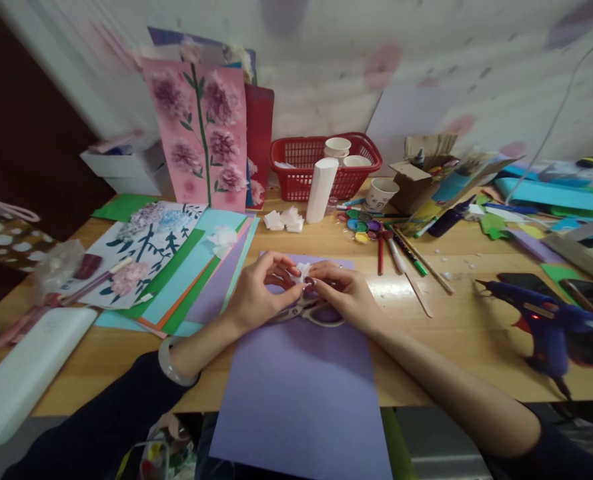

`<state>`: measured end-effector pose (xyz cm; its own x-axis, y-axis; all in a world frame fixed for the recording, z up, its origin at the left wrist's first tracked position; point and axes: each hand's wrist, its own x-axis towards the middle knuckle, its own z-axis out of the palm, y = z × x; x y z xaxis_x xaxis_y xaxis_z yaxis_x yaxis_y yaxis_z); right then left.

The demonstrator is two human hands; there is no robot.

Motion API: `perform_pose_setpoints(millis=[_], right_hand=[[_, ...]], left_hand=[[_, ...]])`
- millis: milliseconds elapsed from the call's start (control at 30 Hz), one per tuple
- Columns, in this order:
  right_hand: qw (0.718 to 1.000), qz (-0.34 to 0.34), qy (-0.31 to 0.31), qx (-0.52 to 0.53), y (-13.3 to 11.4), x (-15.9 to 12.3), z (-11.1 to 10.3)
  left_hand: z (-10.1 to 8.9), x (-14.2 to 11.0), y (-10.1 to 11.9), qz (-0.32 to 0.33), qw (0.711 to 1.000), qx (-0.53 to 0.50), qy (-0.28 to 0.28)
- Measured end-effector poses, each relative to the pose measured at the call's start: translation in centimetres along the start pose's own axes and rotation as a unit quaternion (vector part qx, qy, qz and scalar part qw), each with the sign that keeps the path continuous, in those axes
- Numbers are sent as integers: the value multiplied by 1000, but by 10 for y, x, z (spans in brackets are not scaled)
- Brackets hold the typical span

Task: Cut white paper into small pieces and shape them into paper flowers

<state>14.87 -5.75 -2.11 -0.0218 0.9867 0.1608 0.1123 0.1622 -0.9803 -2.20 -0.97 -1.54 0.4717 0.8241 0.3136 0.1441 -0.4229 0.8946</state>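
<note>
Between the fingertips of both my hands is a small piece of crumpled white tissue paper point(303, 270). My left hand point(261, 290) pinches it from the left, thumb and fingers bent. From the other side my right hand point(349, 293) pinches it too, and the fingertips of both hands nearly meet. Under the hands lies a pair of scissors point(326, 323), its handles toward the right, partly hidden. The scissors rest on a sheet of purple paper point(301, 387) that hangs over the table's front edge. Beyond the hands sit folded white tissue pieces point(283, 219) beside an upright white roll point(322, 190).
Coloured paper sheets point(176, 293) and a flower picture point(141, 247) lie at left. A red basket point(296, 177) holding paper cups stands at the back, near paint pots point(361, 223) and brushes. At right is a blue glue gun point(541, 313) with a red light.
</note>
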Motion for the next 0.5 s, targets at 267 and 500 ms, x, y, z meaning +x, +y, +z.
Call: perform_pose_setpoints(millis=[267,500], right_hand=[[1000,-9,19,2,-3,0,1],[999,-12,30,-15,0,0,-1]], left_hand=[[-2,5,-5,-4,1000,-18,11],[-2,7,-5,-69,990,-120,9]])
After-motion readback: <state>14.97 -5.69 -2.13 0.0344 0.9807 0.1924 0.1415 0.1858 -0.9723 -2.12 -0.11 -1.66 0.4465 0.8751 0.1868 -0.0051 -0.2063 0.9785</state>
